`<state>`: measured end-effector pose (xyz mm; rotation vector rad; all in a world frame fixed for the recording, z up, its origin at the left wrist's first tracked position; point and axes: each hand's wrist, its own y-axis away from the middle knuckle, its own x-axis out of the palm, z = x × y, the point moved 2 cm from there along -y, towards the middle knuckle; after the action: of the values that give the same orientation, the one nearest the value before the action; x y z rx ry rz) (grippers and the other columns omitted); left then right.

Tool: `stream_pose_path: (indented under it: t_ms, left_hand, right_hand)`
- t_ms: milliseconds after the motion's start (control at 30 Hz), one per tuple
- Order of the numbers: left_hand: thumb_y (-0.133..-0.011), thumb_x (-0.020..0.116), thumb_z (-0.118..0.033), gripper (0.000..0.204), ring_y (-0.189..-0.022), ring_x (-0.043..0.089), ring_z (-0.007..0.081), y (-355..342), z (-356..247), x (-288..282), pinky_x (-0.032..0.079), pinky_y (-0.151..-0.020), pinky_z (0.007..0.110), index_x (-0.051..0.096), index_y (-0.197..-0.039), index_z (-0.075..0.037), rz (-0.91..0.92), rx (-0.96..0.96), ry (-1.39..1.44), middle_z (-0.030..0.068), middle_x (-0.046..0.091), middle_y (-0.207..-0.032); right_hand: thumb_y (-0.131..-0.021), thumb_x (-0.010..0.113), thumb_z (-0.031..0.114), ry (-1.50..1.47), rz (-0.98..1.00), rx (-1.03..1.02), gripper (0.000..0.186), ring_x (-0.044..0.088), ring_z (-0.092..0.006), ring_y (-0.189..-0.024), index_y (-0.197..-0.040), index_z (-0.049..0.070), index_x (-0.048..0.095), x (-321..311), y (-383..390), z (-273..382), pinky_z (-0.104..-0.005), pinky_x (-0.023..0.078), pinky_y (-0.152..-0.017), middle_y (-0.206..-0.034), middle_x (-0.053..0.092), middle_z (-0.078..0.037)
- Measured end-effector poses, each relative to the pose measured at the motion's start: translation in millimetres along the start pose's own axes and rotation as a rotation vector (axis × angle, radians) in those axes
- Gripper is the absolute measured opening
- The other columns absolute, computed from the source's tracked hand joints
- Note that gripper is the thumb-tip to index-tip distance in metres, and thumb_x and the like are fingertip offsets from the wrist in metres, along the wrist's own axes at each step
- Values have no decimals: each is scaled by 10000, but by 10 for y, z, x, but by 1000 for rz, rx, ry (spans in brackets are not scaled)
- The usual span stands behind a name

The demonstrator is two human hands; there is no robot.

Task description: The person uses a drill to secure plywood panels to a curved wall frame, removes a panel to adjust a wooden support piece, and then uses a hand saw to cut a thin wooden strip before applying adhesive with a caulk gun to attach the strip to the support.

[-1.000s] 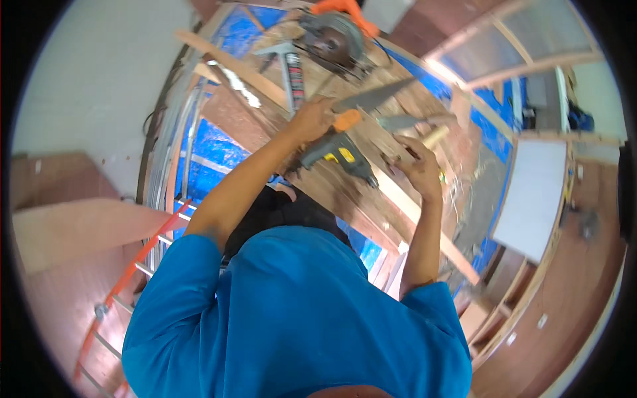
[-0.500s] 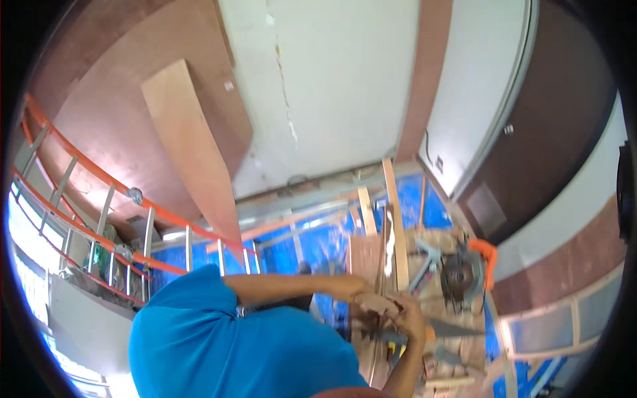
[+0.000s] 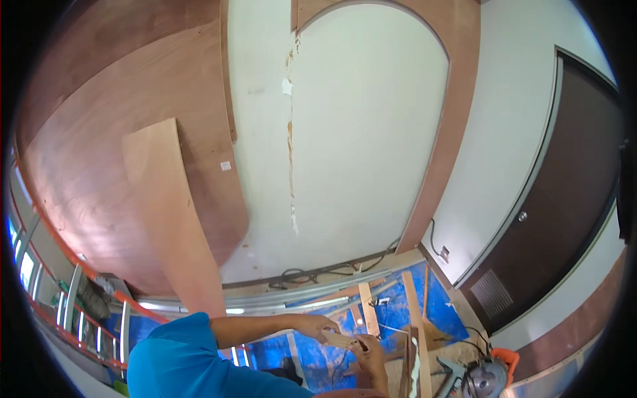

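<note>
My left hand (image 3: pixel 317 325) and my right hand (image 3: pixel 371 358) are close together near the bottom middle, in front of my body. Between them they grip a small, flat, pale tan piece (image 3: pixel 339 339), the fingers of both hands closed on its ends. Whether it is wood or folded sandpaper, I cannot make out. A dark spot shows by the right fingers. Just right of my right hand are long wooden strips (image 3: pixel 413 312), one dark strip (image 3: pixel 415 361) bearing a white smear.
A circular saw (image 3: pixel 488 379) with an orange handle and a grey-green tool (image 3: pixel 451 377) lie at the lower right. Blue sheeting (image 3: pixel 272 355) covers the floor. An orange ladder (image 3: pixel 126 325) stands left; a plywood piece (image 3: pixel 174 212) leans against the wall. A brown door (image 3: pixel 551 192) is at right.
The view has tilted up toward the wall, so the tools and strips sit lower. Both hands have come away from over the wood pile, still close together around the tan piece.
</note>
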<state>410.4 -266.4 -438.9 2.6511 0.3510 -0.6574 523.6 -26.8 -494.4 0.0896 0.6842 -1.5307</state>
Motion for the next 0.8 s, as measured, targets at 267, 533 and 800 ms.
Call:
stream_pose_path:
  t_ms: [267,533,800]
  left_hand:
    - [-886,794,-324,616,-1182,640,316,761,1009,-539,488,-1013,416,587,-1395,-47,-451,-80,195,231,661,-1295]
    - [-974,730,-261,487,-1090,651,208,1238,1110,-592,507,-949,346,576,-1378,-37,-702,-158,510,161,699,-1193]
    - [-993,726,-242,320,-919,619,112,1191,1569,-828,507,-810,296,671,-1234,-38,-793,-110,753,33,696,-1038]
  right_hand:
    - [-807,863,152,-312,-121,186,675,627,-304,-1165,-1402,16,576,1141,-1331,-153,-375,567,-908,-1367,565,-199]
    - [-892,771,26,-701,-29,298,675,665,-151,-969,-1499,-5,477,1827,-1954,26,-280,568,-768,-1166,668,-98]
    - [-960,725,61,-839,190,431,577,670,-135,-985,-1492,34,503,2036,-2401,392,-294,586,-781,-1167,680,-71]
